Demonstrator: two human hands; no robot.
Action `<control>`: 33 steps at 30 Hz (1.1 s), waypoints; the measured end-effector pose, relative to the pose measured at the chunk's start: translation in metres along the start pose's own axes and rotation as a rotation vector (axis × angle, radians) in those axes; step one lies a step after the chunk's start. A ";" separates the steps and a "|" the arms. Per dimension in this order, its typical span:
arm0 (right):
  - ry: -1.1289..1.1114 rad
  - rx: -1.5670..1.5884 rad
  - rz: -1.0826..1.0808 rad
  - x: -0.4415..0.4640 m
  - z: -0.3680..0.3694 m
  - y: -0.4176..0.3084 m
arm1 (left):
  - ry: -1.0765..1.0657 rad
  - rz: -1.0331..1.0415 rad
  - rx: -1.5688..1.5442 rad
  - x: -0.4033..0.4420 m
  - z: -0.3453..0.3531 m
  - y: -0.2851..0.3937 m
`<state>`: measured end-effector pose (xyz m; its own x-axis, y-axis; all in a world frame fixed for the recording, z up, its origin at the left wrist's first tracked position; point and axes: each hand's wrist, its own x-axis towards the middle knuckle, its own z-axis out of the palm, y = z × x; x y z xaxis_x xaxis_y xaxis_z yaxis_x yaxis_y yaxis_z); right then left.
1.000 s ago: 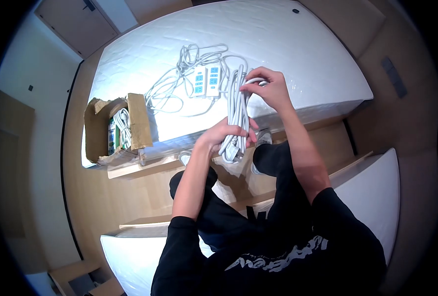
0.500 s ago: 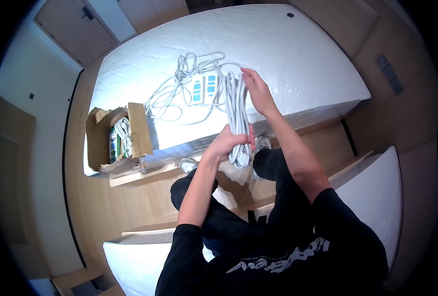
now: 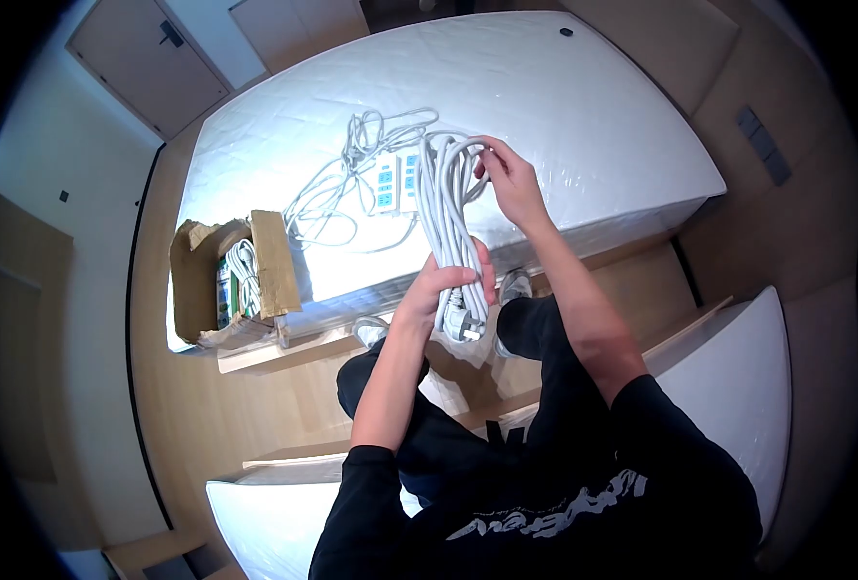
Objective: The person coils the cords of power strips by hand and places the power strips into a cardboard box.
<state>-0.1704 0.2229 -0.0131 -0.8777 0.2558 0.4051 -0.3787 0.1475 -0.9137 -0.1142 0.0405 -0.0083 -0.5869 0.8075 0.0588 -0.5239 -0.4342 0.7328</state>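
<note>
A long looped bundle of grey-white power cord [image 3: 443, 203] hangs over the near edge of the bed, with a plug [image 3: 465, 327] at its lower end. My left hand [image 3: 445, 282] is closed round the lower part of the bundle, just above the plug. At the top, the fingers of my right hand [image 3: 508, 179] are closed on a loop of the same cord. Behind the bundle lie two white power strips with blue sockets; the left power strip [image 3: 386, 184] shows well, while the right one [image 3: 409, 164] is partly covered by the cord.
More loose cord [image 3: 324, 198] is spread on the plastic-wrapped mattress [image 3: 583, 116]. A torn cardboard box [image 3: 276, 266] at the left holds another coiled cord [image 3: 243, 275]. Behind me is a second wrapped mattress [image 3: 738, 387]. My feet are on the floor between the beds.
The bundle's top has shifted left and its loops have spread apart, now covering part of the right power strip. Its lower end has turned, bringing the plug into view. My right hand has moved slightly right.
</note>
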 end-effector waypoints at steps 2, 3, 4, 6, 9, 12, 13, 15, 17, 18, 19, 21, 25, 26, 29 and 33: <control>0.138 -0.179 0.044 0.001 0.000 -0.001 | 0.023 -0.015 -0.015 0.000 0.002 0.001; 0.247 -0.216 -0.025 -0.001 0.002 -0.011 | 0.081 0.003 0.107 0.002 0.007 0.002; 0.245 -0.215 -0.026 0.000 -0.001 -0.016 | 0.140 0.022 0.231 0.003 0.009 0.004; 0.210 -0.220 0.048 0.001 -0.013 -0.025 | 0.136 0.051 0.352 0.006 -0.002 0.001; 0.080 -0.374 0.079 -0.008 -0.009 -0.007 | 0.172 -0.039 0.632 0.006 -0.003 -0.001; -0.134 -0.351 -0.059 -0.016 -0.010 -0.013 | 0.222 -0.004 0.896 0.006 0.000 -0.008; -0.270 -0.158 0.216 -0.017 -0.011 -0.031 | 0.237 0.026 0.957 0.006 -0.002 -0.009; -0.373 0.264 0.461 -0.017 -0.003 -0.031 | 0.210 -0.014 0.964 0.007 -0.006 -0.004; -0.388 0.492 0.530 -0.020 -0.006 -0.023 | 0.183 -0.057 0.970 0.007 -0.010 -0.007; -0.398 0.722 0.590 -0.019 -0.004 -0.029 | 0.260 0.039 1.049 0.010 -0.011 -0.010; -0.427 0.705 0.560 -0.017 -0.002 -0.025 | 0.337 0.137 1.128 0.013 -0.011 -0.013; -0.414 0.663 0.534 -0.013 0.000 -0.029 | 0.453 0.175 1.095 0.013 0.004 -0.016; -0.384 0.597 0.514 -0.013 0.001 -0.031 | 0.532 0.238 1.089 0.013 0.013 -0.015; -0.387 0.572 0.520 -0.014 0.000 -0.031 | 0.482 0.186 1.138 0.011 0.012 -0.012; -0.379 0.544 0.535 -0.019 0.003 -0.026 | 0.477 0.111 1.277 0.011 -0.011 -0.022; -0.371 0.450 0.611 -0.015 0.006 -0.036 | 0.456 0.145 1.114 0.013 -0.024 -0.027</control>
<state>-0.1451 0.2080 0.0137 -0.9760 -0.1751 -0.1293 0.1819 -0.3294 -0.9265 -0.1225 0.0527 -0.0440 -0.8770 0.4679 0.1095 0.2520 0.2538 0.9339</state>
